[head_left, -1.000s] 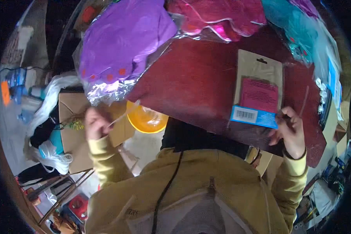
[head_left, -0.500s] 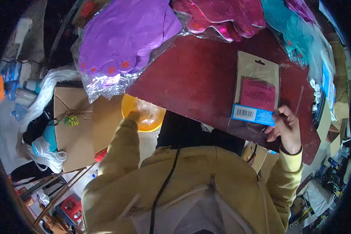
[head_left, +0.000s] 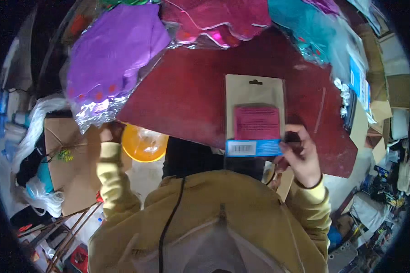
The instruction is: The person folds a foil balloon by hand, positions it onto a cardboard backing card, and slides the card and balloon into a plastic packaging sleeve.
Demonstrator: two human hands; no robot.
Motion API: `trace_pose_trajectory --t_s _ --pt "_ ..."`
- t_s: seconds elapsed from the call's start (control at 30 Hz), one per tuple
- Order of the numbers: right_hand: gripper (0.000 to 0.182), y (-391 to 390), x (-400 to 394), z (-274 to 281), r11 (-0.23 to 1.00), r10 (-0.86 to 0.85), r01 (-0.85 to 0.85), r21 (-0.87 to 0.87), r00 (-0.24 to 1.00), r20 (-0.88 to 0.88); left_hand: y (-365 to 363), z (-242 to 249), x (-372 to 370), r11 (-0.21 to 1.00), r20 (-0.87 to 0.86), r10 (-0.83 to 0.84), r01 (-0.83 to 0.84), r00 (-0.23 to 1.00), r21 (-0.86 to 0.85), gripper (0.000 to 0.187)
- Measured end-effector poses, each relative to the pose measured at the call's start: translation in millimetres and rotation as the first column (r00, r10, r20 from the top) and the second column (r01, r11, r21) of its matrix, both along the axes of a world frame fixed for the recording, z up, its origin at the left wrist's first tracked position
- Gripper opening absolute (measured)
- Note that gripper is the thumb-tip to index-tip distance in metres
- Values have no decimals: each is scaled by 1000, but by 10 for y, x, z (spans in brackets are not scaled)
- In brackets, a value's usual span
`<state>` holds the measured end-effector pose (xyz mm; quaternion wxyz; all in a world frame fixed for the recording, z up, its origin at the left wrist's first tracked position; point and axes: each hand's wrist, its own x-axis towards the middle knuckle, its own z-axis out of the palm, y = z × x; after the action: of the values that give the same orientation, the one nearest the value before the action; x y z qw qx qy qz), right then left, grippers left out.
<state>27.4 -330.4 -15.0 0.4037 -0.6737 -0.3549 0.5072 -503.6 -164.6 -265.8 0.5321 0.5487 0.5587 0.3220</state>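
Note:
My right hand (head_left: 305, 159) is closed on the lower right edge of a flat packaging bag (head_left: 255, 93), between thumb and fingers. The bag has a beige upper part with a hang hole, a magenta panel of print and a blue strip with a barcode. It is at the near edge of the dark red table (head_left: 187, 86). My left hand (head_left: 106, 134) is in shadow beside the orange bowl (head_left: 143, 144), below the plastic-wrapped purple gloves (head_left: 116, 50). Its fingers do not show clearly. Something clear and shiny lies in the bowl.
Wrapped magenta gloves (head_left: 218, 20) and teal gloves (head_left: 300, 27) lie along the table's far side. A cardboard box (head_left: 77, 173) stands at the left, with white plastic strands (head_left: 41, 113) beyond it. Assorted clutter fills the lower right floor.
My left hand has left the bowl and moved left, up to the table's corner. The packaging bag, with my right hand at its edge, appears further left as the view shifts.

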Motion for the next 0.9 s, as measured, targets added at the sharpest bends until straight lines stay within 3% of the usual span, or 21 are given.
trace_pose_trajectory --t_s 0.03,0.07,0.13,0.17,0.23,0.27,0.3,0.33,0.37,0.4,0.43,0.47,0.57,0.6,0.63,0.67,0.7,0.73,0.77,0.83,0.9 --pt "31 -24 -17 -10 1000 26 -26 11 999 -26 -28 -427 -344 1000 0 1 -1 1000 -1 23" --pt "31 -43 -14 -1 999 40 -39 10 998 -41 419 -825 -666 891 97 -106 138 990 -433 22" --pt "33 -30 8 22 999 27 -29 -29 997 -68 867 -1364 -1247 184 352 -113 368 929 -912 20" --pt "34 -10 7 11 999 2 -6 -43 997 -74 872 -1268 -1310 197 332 -118 349 936 -916 20" --pt "35 -21 -14 -15 999 1 -5 -49 997 -79 384 -1194 -1021 942 78 -182 197 980 -270 25" --pt "36 -13 -12 -17 999 0 -3 -49 998 -63 179 -1047 -661 962 -33 -118 123 992 243 31" --pt "36 -7 -10 -18 999 2 -4 -49 999 -44 8 -729 -414 963 -34 -115 119 993 240 31" --pt "36 -19 -13 -18 999 8 -10 -52 999 -46 -170 -170 -15 985 485 -144 174 863 -18 34" --pt "37 -33 -15 -18 998 5 -9 -58 998 -59 -160 397 451 920 860 5 335 511 -204 38" --pt "38 -28 -13 -21 998 8 -12 -58 997 -72 35 398 406 684 376 -463 594 802 -424 32" --pt "39 0 -6 -26 999 -3 -1 -47 997 -82 334 387 372 424 -157 -863 520 480 -741 26" --pt "39 20 4 -23 999 -18 15 -32 997 -72 285 276 365 427 -165 -868 535 468 -729 26" --pt "38 -111 -35 -12 999 15 -15 51 1000 -3 -458 -370 408 906 -240 -222 109 945 -409 19" --pt "38 -164 -17 32 999 -14 13 31 1000 20 -421 17 614 797 -171 -596 551 785 -249 7" --pt "38 -195 2 87 999 1 -10 35 971 241 -525 294 988 847 278 -527 522 803 98 7" --pt "38 -195 25 144 998 21 -43 37 893 449 -624 639 1411 882 670 -470 294 575 367 6" --pt "38 -196 51 183 996 42 -82 35 774 632 -555 1416 1649 805 189 -581 525 792 275 6" --pt "38 -222 71 203 997 38 -75 31 766 641 -505 2072 1810 744 -350 -606 664 715 68 6" --pt "38 -251 103 199 956 86 -260 135 689 720 -521 2270 1977 743 -345 -609 666 715 70 6" --pt "38 -288 155 162 744 106 -613 267 501 859 -564 2467 2301 347 -559 -466 723 686 598 12" --pt "38 -288 128 31 721 100 -641 263 472 876 -709 2412 2595 228 -580 -435 707 689 669 14"
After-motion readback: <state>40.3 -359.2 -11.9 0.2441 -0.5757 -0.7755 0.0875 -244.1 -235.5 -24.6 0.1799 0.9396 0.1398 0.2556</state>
